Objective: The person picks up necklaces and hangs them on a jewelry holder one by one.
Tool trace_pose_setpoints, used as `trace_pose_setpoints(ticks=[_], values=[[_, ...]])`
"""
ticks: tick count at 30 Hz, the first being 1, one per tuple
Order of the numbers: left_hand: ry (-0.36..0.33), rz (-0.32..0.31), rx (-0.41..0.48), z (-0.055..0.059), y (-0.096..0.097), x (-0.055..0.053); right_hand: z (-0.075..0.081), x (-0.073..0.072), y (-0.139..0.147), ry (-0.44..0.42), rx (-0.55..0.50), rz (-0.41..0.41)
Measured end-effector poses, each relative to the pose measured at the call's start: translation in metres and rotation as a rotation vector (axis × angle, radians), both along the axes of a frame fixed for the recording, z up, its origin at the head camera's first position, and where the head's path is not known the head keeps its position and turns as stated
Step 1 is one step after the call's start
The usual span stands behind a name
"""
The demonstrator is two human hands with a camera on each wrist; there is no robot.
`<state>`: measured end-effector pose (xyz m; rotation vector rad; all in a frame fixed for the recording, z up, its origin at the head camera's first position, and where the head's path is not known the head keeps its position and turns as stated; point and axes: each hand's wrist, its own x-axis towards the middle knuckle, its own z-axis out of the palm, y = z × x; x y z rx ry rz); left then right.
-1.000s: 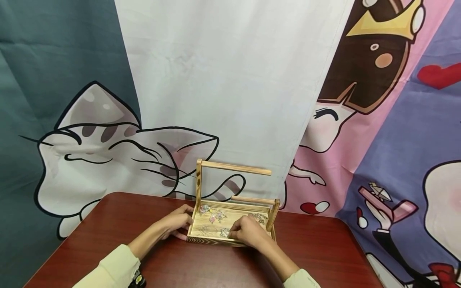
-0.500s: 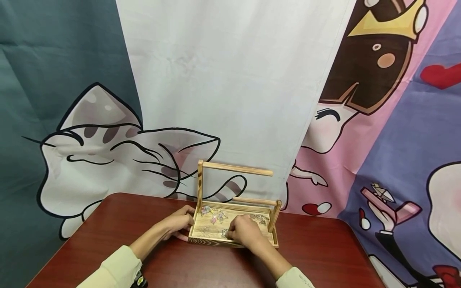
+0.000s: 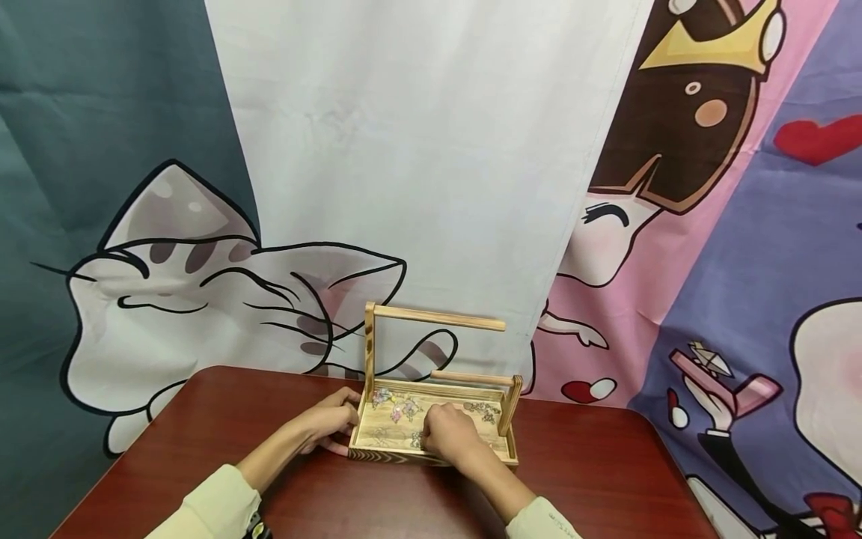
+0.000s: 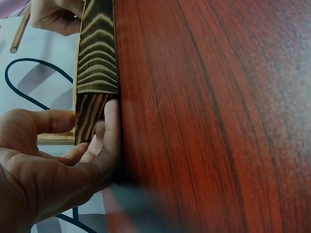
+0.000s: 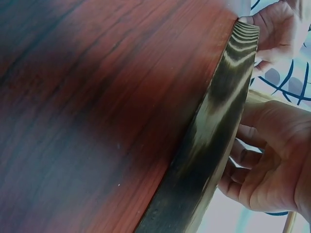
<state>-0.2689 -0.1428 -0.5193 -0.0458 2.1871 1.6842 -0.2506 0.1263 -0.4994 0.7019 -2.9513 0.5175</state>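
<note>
A light wooden tray (image 3: 465, 454) with two raised side handles stands on the table. My left hand (image 3: 331, 422) grips its left end. In the left wrist view, the left hand's thumb meets the rim while the fingers (image 4: 111, 131) lie along the outer end wall. Inside the front of the tray, my right hand (image 3: 450, 433) reaches down with bent fingers beside a few small silvery trinkets (image 3: 416, 440). The tray's front wall (image 5: 218, 111) hides the fingertips in the right wrist view, so whether they pinch anything is unclear.
Colourful small trinkets (image 3: 406, 409) lie at the tray's back left, darker metallic ones (image 3: 483, 410) at its back right. A tall handle (image 3: 438, 317) rises on the left and a lower handle (image 3: 471, 377) on the right. Behind the reddish-brown table (image 3: 350, 498) hangs a printed curtain (image 3: 417, 150).
My right hand has shifted slightly left inside the tray, covering more of the silvery trinkets. The left hand keeps its hold on the tray's left end.
</note>
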Motion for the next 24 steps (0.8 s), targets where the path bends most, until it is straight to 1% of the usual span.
trace_pose_setpoints(ticks=[5, 7, 9, 11, 12, 13, 14, 15, 16, 17, 18, 19, 21, 24], values=[[0.001, -0.004, -0.002, 0.001, -0.001, 0.0, 0.0, 0.003, -0.001, -0.027, 0.006, 0.019], [0.0, -0.005, -0.001, 0.001, -0.002, 0.0, -0.001, 0.002, 0.0, -0.042, -0.02, 0.042], [-0.002, -0.005, 0.003, 0.001, -0.002, 0.0, -0.006, -0.001, 0.002, -0.068, -0.074, 0.071], [-0.005, -0.005, 0.004, 0.001, -0.002, 0.0, -0.027, -0.015, 0.008, -0.12, -0.136, 0.091], [-0.006, -0.005, 0.005, 0.001, -0.002, 0.0, -0.04, -0.024, 0.011, -0.147, -0.157, 0.091], [-0.007, -0.004, 0.006, 0.001, -0.002, 0.0, -0.051, -0.031, 0.014, -0.181, -0.187, 0.083], [-0.009, -0.003, 0.007, 0.001, -0.002, 0.0, -0.059, -0.036, 0.017, -0.206, -0.219, 0.08], [-0.01, -0.004, 0.008, 0.001, -0.002, 0.0, -0.06, -0.036, 0.019, -0.246, -0.253, 0.067], [-0.012, -0.005, 0.008, 0.002, -0.002, 0.0, -0.058, -0.035, 0.021, -0.301, -0.294, 0.049], [-0.013, -0.005, 0.01, 0.002, -0.002, 0.0, -0.05, -0.03, 0.022, -0.348, -0.338, 0.032], [-0.013, -0.005, 0.012, 0.002, -0.002, 0.0, -0.039, -0.024, 0.022, -0.396, -0.401, 0.024], [-0.014, -0.003, 0.014, 0.002, -0.002, 0.0, -0.025, -0.017, 0.023, -0.463, -0.478, 0.015], [-0.016, -0.003, 0.015, 0.003, -0.002, 0.0, -0.006, -0.008, 0.024, -0.619, -0.635, -0.016], [-0.016, -0.005, 0.017, 0.003, -0.002, -0.001, 0.0, -0.011, 0.03, -0.864, -0.861, -0.045]])
